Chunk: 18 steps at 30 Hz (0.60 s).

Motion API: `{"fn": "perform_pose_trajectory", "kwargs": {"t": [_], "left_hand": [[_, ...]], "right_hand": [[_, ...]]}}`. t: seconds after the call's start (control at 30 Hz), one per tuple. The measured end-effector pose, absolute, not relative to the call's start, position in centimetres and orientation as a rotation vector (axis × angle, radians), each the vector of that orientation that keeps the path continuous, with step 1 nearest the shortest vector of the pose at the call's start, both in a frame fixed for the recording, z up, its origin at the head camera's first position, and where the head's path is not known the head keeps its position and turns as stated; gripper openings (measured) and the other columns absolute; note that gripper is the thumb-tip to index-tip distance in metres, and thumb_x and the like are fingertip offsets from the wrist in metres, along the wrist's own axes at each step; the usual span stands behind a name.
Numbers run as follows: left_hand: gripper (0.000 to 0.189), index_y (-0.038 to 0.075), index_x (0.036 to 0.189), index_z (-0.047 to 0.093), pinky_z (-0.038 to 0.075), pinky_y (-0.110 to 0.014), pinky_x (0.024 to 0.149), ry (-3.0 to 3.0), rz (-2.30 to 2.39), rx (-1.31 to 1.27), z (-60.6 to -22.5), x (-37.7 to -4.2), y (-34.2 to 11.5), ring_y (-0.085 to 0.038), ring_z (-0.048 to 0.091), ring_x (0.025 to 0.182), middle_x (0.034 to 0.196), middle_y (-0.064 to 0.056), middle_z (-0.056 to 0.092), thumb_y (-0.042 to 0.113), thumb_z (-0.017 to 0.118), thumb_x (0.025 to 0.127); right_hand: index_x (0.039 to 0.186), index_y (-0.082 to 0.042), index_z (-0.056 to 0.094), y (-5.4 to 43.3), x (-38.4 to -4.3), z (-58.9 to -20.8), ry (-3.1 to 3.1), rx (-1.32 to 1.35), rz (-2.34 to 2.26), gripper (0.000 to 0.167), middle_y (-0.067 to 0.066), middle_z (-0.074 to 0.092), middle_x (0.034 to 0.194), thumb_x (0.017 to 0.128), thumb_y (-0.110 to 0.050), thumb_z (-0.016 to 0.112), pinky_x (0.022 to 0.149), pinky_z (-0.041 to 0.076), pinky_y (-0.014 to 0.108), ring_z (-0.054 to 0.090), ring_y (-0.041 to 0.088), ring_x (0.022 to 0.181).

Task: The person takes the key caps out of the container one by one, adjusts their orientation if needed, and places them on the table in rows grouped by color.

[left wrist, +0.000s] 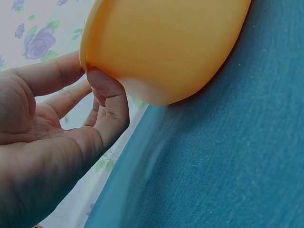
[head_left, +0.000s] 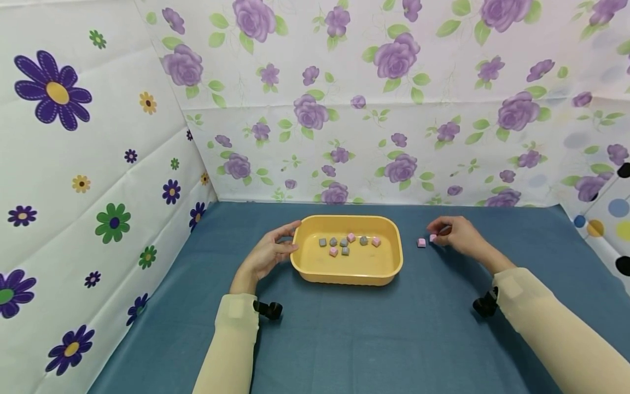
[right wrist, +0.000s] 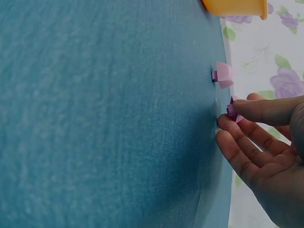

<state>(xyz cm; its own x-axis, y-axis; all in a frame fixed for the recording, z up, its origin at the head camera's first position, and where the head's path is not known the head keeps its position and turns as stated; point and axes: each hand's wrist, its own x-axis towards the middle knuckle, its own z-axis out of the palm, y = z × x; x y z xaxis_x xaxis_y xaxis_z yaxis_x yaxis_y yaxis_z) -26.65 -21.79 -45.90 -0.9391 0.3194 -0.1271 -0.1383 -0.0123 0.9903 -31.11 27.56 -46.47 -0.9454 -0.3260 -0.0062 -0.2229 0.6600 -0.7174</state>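
My left hand [head_left: 266, 253] pinches the left rim of a yellow plastic tray [head_left: 344, 273], thumb outside the wall, as the left wrist view shows. Inside the tray lie several small grey blocks [head_left: 363, 240] and 3 pink ones, such as one pink block [head_left: 333, 251]. To the right of the tray, my right hand [head_left: 458, 235] holds a small pink block [right wrist: 232, 110] between thumb and fingers, low over the cloth. A second pink block [head_left: 421, 243], tapered with a short darker stub in the right wrist view, lies on the cloth just left of those fingertips.
Blue cloth [head_left: 344, 339] covers the table. A white sheet with purple roses [head_left: 310, 112] hangs behind it, and a daisy-print sheet [head_left: 113, 224] stands along the left side. Black wrist cameras [head_left: 269, 311] are strapped at both cuffs.
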Motion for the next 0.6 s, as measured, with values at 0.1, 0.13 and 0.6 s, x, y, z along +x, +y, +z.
{"fn": "perform_pose_trajectory", "kwargs": {"t": [0.1,0.13,0.6], "left_hand": [[0.066,0.016,0.161,0.043,0.056,-0.027,0.075,1.953,2.022,0.19,-45.82,-26.6,-21.75,-0.017,0.055,0.091,0.129,-0.013,0.043,-0.005,0.062,0.101],[0.066,0.016,0.161,0.043,0.056,-0.027,0.075,1.955,2.022,0.189,-45.8,-26.58,-21.74,-0.017,0.055,0.09,0.129,-0.013,0.042,-0.005,0.062,0.101],[0.066,0.016,0.161,0.043,0.056,-0.026,0.075,1.947,2.029,0.19,-45.93,-26.67,-21.78,-0.017,0.056,0.091,0.129,-0.013,0.043,-0.006,0.061,0.101]], "right_hand": [[0.122,0.006,0.069,27.56,-31.11,-46.53,2.751,-0.468,-1.139,0.027,0.02,0.066,0.107,0.095,0.004,0.069,0.072,0.055,0.039,0.064,0.03,0.092],[0.121,0.006,0.07,27.53,-31.1,-46.54,2.755,-0.475,-1.135,0.026,0.019,0.067,0.106,0.095,0.004,0.07,0.071,0.054,0.037,0.063,0.029,0.09],[0.118,0.004,0.071,27.33,-31.02,-47.26,2.763,-0.478,-1.112,0.026,0.016,0.068,0.103,0.093,0.003,0.074,0.074,0.051,0.037,0.06,0.026,0.089]]}}
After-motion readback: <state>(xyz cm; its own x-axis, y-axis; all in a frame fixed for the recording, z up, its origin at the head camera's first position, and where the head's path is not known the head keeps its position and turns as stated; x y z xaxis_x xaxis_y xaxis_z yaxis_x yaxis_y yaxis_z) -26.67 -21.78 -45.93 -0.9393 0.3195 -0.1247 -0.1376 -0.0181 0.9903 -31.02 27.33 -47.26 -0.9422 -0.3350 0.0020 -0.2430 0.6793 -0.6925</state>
